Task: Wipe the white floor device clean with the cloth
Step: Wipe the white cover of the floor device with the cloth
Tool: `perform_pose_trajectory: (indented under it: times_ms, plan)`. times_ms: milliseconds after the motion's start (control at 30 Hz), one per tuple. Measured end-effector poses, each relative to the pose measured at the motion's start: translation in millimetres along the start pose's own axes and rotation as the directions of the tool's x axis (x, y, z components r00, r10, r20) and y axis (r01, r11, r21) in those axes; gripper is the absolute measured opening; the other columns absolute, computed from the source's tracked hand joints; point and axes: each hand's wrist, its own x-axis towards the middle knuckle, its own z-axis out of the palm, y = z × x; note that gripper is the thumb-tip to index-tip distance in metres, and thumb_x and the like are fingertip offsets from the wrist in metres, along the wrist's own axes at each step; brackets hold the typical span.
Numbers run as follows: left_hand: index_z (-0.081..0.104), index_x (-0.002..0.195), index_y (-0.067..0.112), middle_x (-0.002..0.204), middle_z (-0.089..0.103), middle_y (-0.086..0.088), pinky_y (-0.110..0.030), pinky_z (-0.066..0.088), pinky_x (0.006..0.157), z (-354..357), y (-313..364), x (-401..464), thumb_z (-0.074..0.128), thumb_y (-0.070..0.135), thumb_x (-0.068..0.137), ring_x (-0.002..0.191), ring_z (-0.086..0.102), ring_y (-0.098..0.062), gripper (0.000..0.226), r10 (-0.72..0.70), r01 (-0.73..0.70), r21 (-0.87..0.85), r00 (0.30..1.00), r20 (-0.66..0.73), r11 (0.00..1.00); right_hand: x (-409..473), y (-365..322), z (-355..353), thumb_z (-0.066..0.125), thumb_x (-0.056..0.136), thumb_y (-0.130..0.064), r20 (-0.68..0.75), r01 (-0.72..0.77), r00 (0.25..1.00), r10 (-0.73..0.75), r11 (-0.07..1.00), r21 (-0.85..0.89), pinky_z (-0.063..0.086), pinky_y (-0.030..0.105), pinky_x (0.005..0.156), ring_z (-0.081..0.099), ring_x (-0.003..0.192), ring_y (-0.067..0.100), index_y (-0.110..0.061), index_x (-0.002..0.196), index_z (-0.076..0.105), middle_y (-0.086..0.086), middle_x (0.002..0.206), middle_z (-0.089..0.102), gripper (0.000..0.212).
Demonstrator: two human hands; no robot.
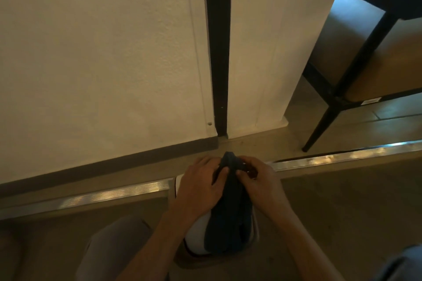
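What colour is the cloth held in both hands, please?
The cloth is dark navy blue, seen in the head view.

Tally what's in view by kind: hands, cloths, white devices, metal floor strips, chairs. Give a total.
Hands: 2, left hand and right hand
Dark blue cloth: 1
White floor device: 1
Metal floor strips: 2, left strip and right strip
Chair: 1
Total: 7

White wall (pixel 102 52), metal floor strip (pixel 114 191), perhaps a stool (pixel 356 70)
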Motion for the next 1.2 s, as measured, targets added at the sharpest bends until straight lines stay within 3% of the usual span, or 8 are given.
perform_pose_trajectory:
  times_ms: [100, 233, 567, 700, 800, 1033, 1100, 1200]
  plan:
    - [0.059, 0.121, 0.023, 0.113, 0.058, 0.009, 0.004, 0.021, 0.089, 0.4, 2.9, -7.4, 0.045, 0.042, 0.103, 0.096, 0.038, 0.008, 0.030, 0.025, -0.023, 0.018, 0.997, -0.076, 1.000, 8.1, -2.6, -7.5, 0.061, 0.095, -0.028, 0.130, 0.000, 0.991, 0.010, 0.997, -0.077, 0.049, 0.034, 0.098, 0.056, 0.112, 0.010, -0.028, 0.133, 0.055, -0.007, 0.123, 0.059, 0.038]
    - [0.055, 0.113, 0.025, 0.101, 0.067, 0.000, 0.002, 0.024, 0.091, 10.1, -1.3, -10.6, 0.042, 0.040, 0.100, 0.093, 0.048, -0.002, 0.023, 0.079, -0.069, 0.059, 0.977, -0.200, 0.996, 12.9, -0.9, -10.7, 0.061, 0.096, -0.027, 0.220, 0.058, 0.975, -0.025, 0.988, -0.144, 0.040, 0.015, 0.077, 0.052, 0.096, 0.002, -0.032, 0.113, 0.058, -0.013, 0.104, 0.053, 0.018]
    - [0.051, 0.118, 0.032, 0.113, 0.054, 0.011, -0.007, 0.034, 0.095, 12.3, 6.4, -25.0, 0.038, 0.047, 0.098, 0.099, 0.044, 0.004, 0.028, -0.051, 0.050, -0.007, 0.974, -0.222, 0.999, 10.5, -1.2, -6.4, 0.069, 0.090, -0.027, 0.197, 0.035, 0.979, -0.045, 0.998, 0.052, 0.048, 0.008, 0.061, 0.062, 0.085, -0.005, -0.037, 0.100, 0.057, -0.015, 0.098, 0.064, 0.019]
    - [0.051, 0.116, 0.038, 0.109, 0.039, 0.024, -0.017, 0.037, 0.096, 9.4, 0.1, -35.0, 0.029, 0.062, 0.099, 0.103, 0.044, 0.006, 0.037, -0.110, 0.100, -0.050, 0.950, -0.293, 0.994, 3.9, -4.9, 5.3, 0.064, 0.093, -0.032, 0.213, 0.097, 0.972, -0.099, 0.995, 0.022, 0.045, 0.006, 0.074, 0.058, 0.095, -0.007, -0.041, 0.114, 0.056, -0.024, 0.105, 0.059, 0.025]
    - [0.055, 0.117, 0.030, 0.109, 0.040, 0.020, -0.033, 0.045, 0.096, 2.9, 1.6, -35.9, 0.030, 0.063, 0.099, 0.107, 0.048, -0.007, 0.045, -0.143, 0.134, -0.050, 0.944, -0.298, 0.990, -0.1, -8.4, 17.5, 0.054, 0.096, -0.043, 0.176, 0.140, 0.978, -0.115, 0.981, -0.136, 0.044, 0.025, 0.098, 0.054, 0.109, 0.006, -0.034, 0.129, 0.056, -0.013, 0.119, 0.058, 0.035]
    - [0.046, 0.112, 0.016, 0.107, 0.052, 0.003, -0.032, 0.046, 0.083, 18.7, -20.1, -35.0, 0.028, 0.047, 0.106, 0.096, 0.049, -0.015, 0.037, -0.087, 0.133, 0.047, 0.836, -0.543, 0.990, 12.2, -1.4, 35.6, 0.045, 0.094, -0.053, 0.227, 0.279, 0.950, -0.214, 0.908, -0.313, 0.033, 0.027, 0.103, 0.041, 0.121, 0.010, -0.017, 0.138, 0.052, 0.002, 0.137, 0.051, 0.058]
    - [0.045, 0.116, 0.014, 0.109, 0.061, -0.004, -0.037, 0.051, 0.085, 23.1, -18.5, -36.4, 0.025, 0.044, 0.107, 0.099, 0.049, -0.016, 0.037, -0.128, 0.206, 0.100, 0.852, -0.507, 0.973, 13.1, 7.9, 42.4, 0.052, 0.098, -0.044, 0.289, 0.194, 0.953, -0.088, 0.912, -0.362, 0.030, 0.034, 0.112, 0.041, 0.133, 0.021, -0.010, 0.143, 0.045, 0.010, 0.146, 0.045, 0.057]
    - [0.053, 0.122, 0.013, 0.112, 0.066, -0.010, -0.041, 0.047, 0.094, 15.4, -9.9, -37.5, 0.040, 0.033, 0.101, 0.107, 0.057, -0.023, 0.032, -0.229, 0.292, 0.105, 0.888, -0.398, 0.951, 5.0, 11.4, 43.5, 0.030, 0.092, -0.068, 0.231, 0.187, 0.967, -0.108, 0.917, -0.353, 0.033, 0.044, 0.112, 0.043, 0.132, 0.024, -0.011, 0.142, 0.047, 0.010, 0.144, 0.049, 0.078]
